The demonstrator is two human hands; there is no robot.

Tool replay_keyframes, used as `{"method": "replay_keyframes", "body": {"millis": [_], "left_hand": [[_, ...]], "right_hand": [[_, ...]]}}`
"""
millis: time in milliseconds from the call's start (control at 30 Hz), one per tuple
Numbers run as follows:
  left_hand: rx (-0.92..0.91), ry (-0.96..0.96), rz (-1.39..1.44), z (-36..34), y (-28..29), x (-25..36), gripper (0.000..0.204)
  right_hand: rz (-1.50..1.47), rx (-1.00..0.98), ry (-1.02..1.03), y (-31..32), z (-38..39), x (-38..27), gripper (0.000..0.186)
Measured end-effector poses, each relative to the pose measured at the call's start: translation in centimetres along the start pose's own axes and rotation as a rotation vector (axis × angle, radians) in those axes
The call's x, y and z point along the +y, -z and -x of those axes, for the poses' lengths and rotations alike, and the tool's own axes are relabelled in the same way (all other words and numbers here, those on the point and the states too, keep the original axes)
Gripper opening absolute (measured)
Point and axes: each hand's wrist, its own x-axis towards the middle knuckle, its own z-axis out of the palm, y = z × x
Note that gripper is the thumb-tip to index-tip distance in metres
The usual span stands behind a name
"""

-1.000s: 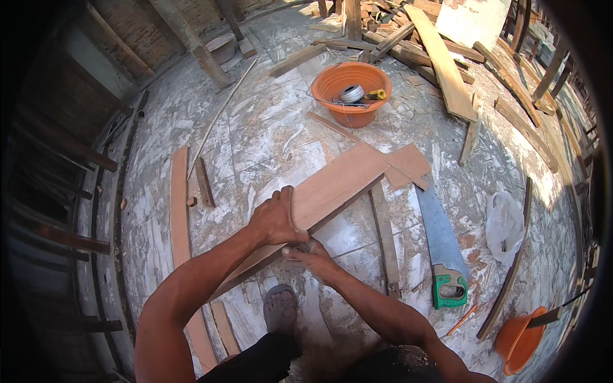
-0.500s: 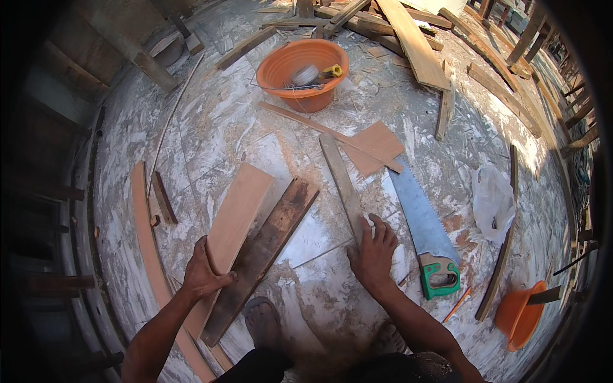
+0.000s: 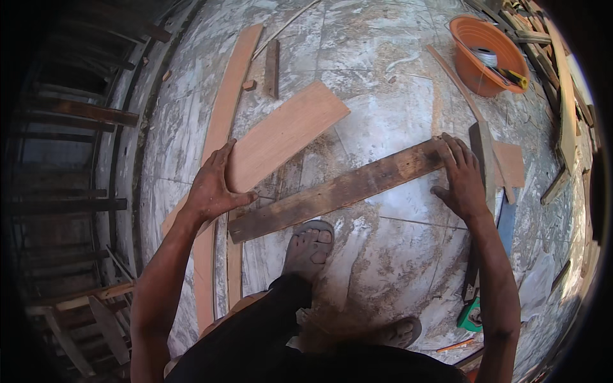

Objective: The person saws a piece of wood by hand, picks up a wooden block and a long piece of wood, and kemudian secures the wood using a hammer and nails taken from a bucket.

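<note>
My left hand (image 3: pixel 214 185) spans a light reddish-brown board (image 3: pixel 294 131), its fingers over one long edge and its thumb by the other. A dark, weathered plank (image 3: pixel 338 191) slants just below that board, its left end near my left thumb. At the plank's far right end is my right hand (image 3: pixel 461 179). Its fingertips touch the end, while the thumb stands apart from the plank. Just right of these fingers lies a narrow grey-brown strip of wood (image 3: pixel 483 153), partly behind my right forearm.
A long reddish strip (image 3: pixel 233 89) runs along the left, by a short dark wood piece (image 3: pixel 272 70). An orange basin (image 3: pixel 463 45) holds a white roll and a yellow-ended tool. The saw's green handle (image 3: pixel 470 316) shows beside my right forearm. My foot (image 3: pixel 306 249) stands below the plank.
The view has swung left, so the basin and saw appear farther right. My right hand has gone from the grey-brown strip to the dark plank's end. The plank now angles away from the reddish board.
</note>
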Motion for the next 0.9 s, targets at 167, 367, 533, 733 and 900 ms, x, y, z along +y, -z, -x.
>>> {"method": "replay_keyframes", "body": {"millis": [167, 367, 533, 733, 900], "left_hand": [[0.189, 0.057, 0.214, -1.1, 1.3, -5.0, 0.126], [0.214, 0.186, 0.284, 2.1, -1.1, -9.4, 0.129], [0.145, 0.202, 0.277, 3.4, -3.1, -8.4, 0.130], [0.083, 0.231, 0.412, 2.9, -6.0, -7.9, 0.127], [0.192, 0.231, 0.632, 1.3, -9.0, -8.3, 0.125]], "right_hand": [[0.120, -0.269, 0.100, -0.2, -5.4, -1.0, 0.093], [0.215, -0.122, 0.111, -1.6, -4.3, 1.5, 0.089], [0.287, -0.065, 0.001, -1.5, -3.3, 9.6, 0.100], [0.219, -0.267, -0.012, 1.0, -3.3, -0.9, 0.123], [0.035, -0.332, 0.142, -2.3, -4.2, -7.1, 0.098]]}}
